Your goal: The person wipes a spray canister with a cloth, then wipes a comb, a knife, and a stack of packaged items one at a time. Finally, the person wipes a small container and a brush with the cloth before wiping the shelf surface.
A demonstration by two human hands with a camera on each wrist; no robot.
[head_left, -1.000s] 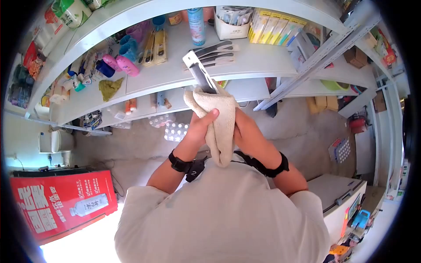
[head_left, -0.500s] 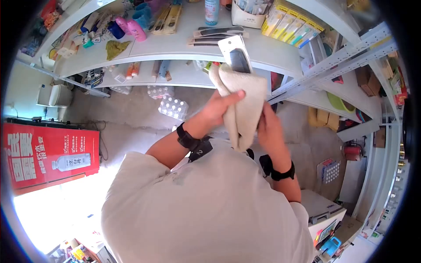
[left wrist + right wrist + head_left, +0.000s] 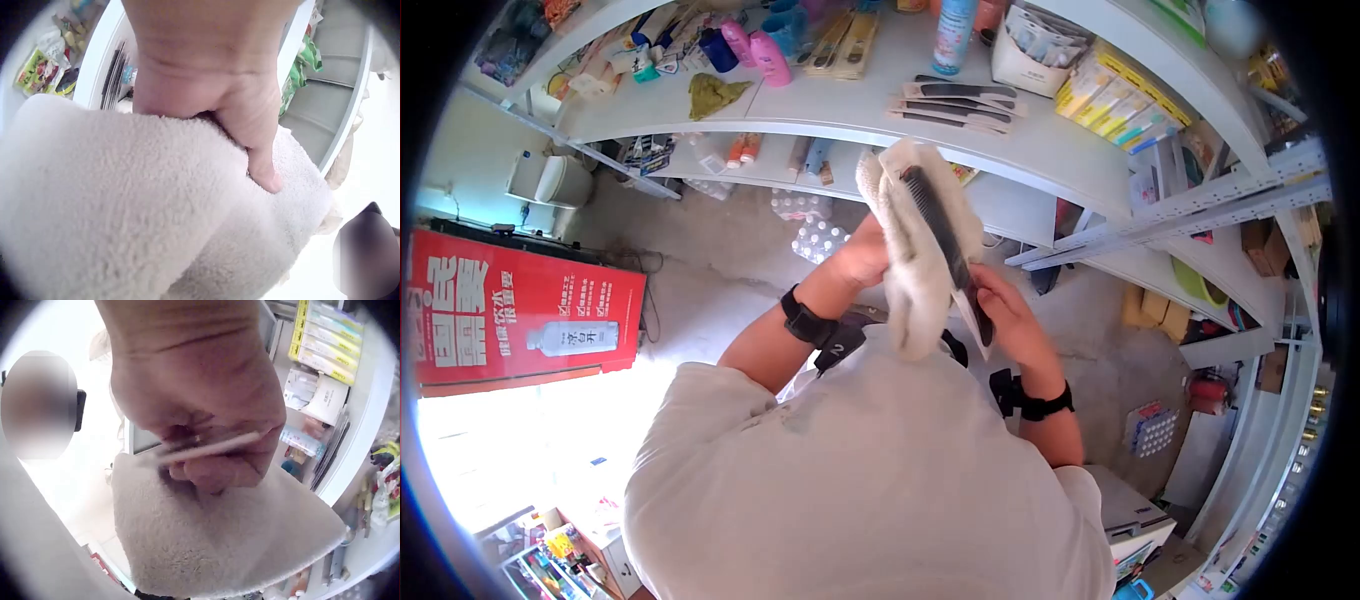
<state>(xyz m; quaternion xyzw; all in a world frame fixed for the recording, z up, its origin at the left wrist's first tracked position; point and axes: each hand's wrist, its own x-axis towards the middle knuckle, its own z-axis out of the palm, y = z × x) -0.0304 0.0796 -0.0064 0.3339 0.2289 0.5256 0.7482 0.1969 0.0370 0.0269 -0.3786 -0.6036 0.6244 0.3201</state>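
Note:
A beige towel [image 3: 912, 290] is held up in front of the chest, with a black comb [image 3: 943, 230] in a flat pack tilted along its right side. The left hand [image 3: 863, 252] grips the towel's left side; its thumb lies on the fabric in the left wrist view, its other fingers hidden beneath. At the lower end of the comb pack, the right hand [image 3: 1018, 318] pinches it. Seen from the right wrist, the pack's pale edge [image 3: 215, 447] runs across the curled fingers, over the towel [image 3: 206, 537].
A white shelf [image 3: 830, 110] ahead carries more packed combs [image 3: 960, 103], a blue spray can [image 3: 953, 38], pink bottles [image 3: 769, 60], yellow boxes [image 3: 1122, 105] and a green cloth [image 3: 716, 95]. Bottle packs [image 3: 819, 241] stand on the floor. A red sign [image 3: 525, 310] is at left.
The comb pack, earlier sticking up out of the towel's top, now lies lower along its right side. The right hand has moved from the towel onto the pack's lower end.

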